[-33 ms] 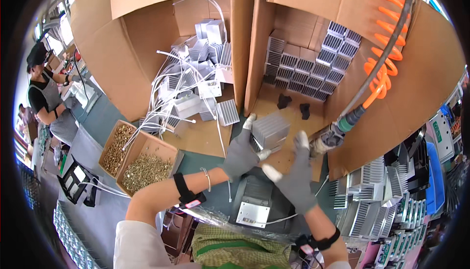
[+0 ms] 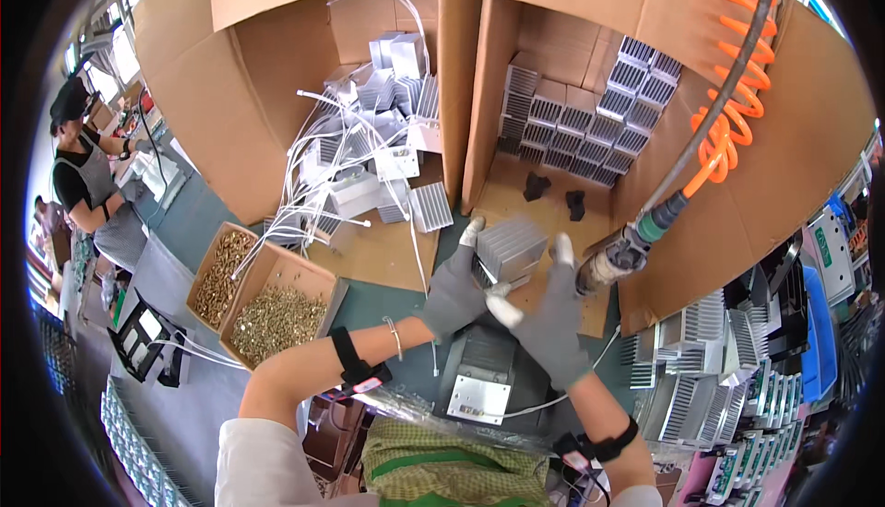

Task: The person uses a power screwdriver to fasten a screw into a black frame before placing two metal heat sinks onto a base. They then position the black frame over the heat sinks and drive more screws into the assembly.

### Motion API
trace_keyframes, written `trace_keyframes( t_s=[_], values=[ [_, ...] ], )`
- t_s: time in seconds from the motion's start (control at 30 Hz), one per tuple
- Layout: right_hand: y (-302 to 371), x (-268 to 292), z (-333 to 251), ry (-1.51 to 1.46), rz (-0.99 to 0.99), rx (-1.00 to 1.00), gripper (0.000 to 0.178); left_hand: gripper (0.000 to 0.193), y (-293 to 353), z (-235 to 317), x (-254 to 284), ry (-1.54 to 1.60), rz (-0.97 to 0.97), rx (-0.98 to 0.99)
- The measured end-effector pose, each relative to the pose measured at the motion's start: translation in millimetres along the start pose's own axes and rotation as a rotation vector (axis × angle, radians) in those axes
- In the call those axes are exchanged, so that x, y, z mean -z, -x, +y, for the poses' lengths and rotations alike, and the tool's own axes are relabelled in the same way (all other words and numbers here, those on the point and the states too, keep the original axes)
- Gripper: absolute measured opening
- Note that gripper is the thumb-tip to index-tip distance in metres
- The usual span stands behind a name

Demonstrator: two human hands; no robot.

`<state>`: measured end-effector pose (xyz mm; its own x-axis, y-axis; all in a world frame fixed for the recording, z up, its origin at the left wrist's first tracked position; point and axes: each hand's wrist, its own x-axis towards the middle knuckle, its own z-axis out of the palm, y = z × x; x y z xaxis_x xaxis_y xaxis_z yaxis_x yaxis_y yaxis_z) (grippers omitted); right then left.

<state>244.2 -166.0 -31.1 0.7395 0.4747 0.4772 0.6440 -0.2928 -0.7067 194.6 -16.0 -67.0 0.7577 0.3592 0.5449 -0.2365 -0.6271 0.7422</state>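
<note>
My left hand (image 2: 454, 293), in a grey glove with pale fingertips, grips a finned aluminium heat sink (image 2: 512, 247) by its left side and near edge. The block is slightly blurred. Just right of it, my right hand (image 2: 551, 323), gloved alike, has thumb and fingers spread; its thumb is close to my left thumb. Whether it touches the block I cannot tell. Below my hands, a dark fixture (image 2: 486, 350) carries a silver metal plate (image 2: 477, 400) with a white cable (image 2: 539, 407) running off to the right.
A cardboard box (image 2: 277, 74) at left holds jumbled heat sinks and white cables. Stacked heat sinks (image 2: 572, 129) fill part of the right box. A pneumatic screwdriver (image 2: 608, 263) hangs on an orange coiled hose. Screw trays (image 2: 281, 313) stand left; more heat sinks (image 2: 701, 369) lie right.
My right hand has moved slightly left, closer to the heat sink and my left thumb. The pneumatic screwdriver has swung a little. My left hand keeps its grip.
</note>
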Motion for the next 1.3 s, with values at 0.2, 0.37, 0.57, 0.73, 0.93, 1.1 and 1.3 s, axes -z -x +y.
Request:
trace_keyframes(
  t_s=[0.2, 0.37, 0.57, 0.73, 0.93, 1.1, 1.3],
  values=[
    [-15.6, 1.9, -8.1, -0.064, 0.042, 0.009, 0.075, 0.101, 8.9, -19.7, 6.2, -0.17, -0.157, 0.145],
    [-18.1, 51.6, -9.3, -0.071, -0.549, -0.123, 0.048, 0.093, 5.3, -14.4, 37.5, -0.562, -0.379, 0.163],
    [-21.6, 19.5, -11.0, 0.186, -1.108, -0.467, 0.041, 0.063, 41.2, 52.1, 54.2, -0.111, -0.687, 0.412],
    [-0.2, 15.3, -3.2, 0.565, -0.728, 0.094, 0.036, 0.045, 58.4, 47.7, 43.0, -0.036, -0.551, 0.481],
    [35.9, 22.1, 17.8, -0.241, -0.618, -0.396, 0.031, 0.032, 57.9, 35.5, 32.7, 0.148, -0.48, 0.643],
    [53.1, -1.6, 30.7, -0.056, -0.296, -0.077, 0.034, 0.022, 58.1, 43.4, 32.6, 0.14, -0.439, 0.517],
    [57.3, -5.9, 34.7, -0.355, -0.467, -0.576, 0.023, 0.021, 62.4, 35.7, 29.9, 0.106, -0.406, 0.46]
  ],
)
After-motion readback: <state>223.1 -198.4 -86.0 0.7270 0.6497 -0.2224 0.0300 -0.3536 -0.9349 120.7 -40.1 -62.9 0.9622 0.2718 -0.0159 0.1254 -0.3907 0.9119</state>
